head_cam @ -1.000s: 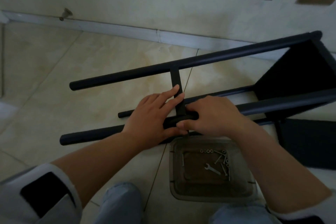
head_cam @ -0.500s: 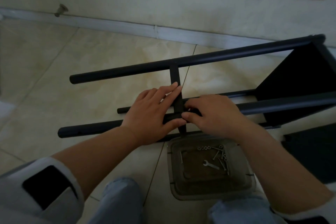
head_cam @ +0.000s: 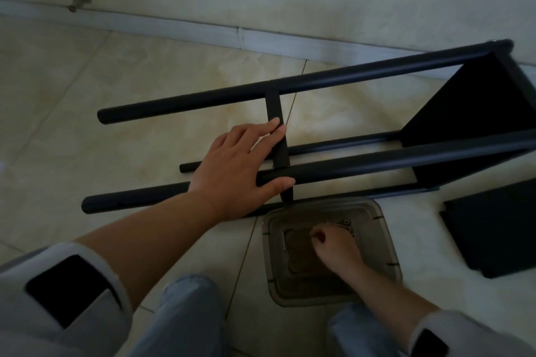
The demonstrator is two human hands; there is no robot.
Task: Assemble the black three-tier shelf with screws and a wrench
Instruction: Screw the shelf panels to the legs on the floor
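Shelf frame [head_cam: 362,165] lies on its side on the tiled floor [head_cam: 87,81], long tubes running left to right, one black panel [head_cam: 475,113] fixed at the right end. A flat crossbar [head_cam: 274,109] joins the far tube to the near upper tube, about mid-scene.

Left hand [head_cam: 237,171] rests on the near upper tube just left of the crossbar joint: fingers straight and spread, tips lying on the crossbar, thumb tucked under the tube. A light hold, palm down, not a fist.

Right hand [head_cam: 333,243] is down in the tray [head_cam: 385,243], a clear brownish plastic one on the floor just near of the frame. Fingers curled toward the far right corner of the tray, where small screws [head_cam: 346,223] lie. Cannot tell whether it grips anything; fingertips are hidden by the knuckles. One long screw [head_cam: 283,242] lies apart at the tray's left side.

Loose black panel [head_cam: 493,229] lies flat on the floor at right, beside the tray, apart from the frame.

Baseboard [head_cam: 174,27] runs along the far wall.
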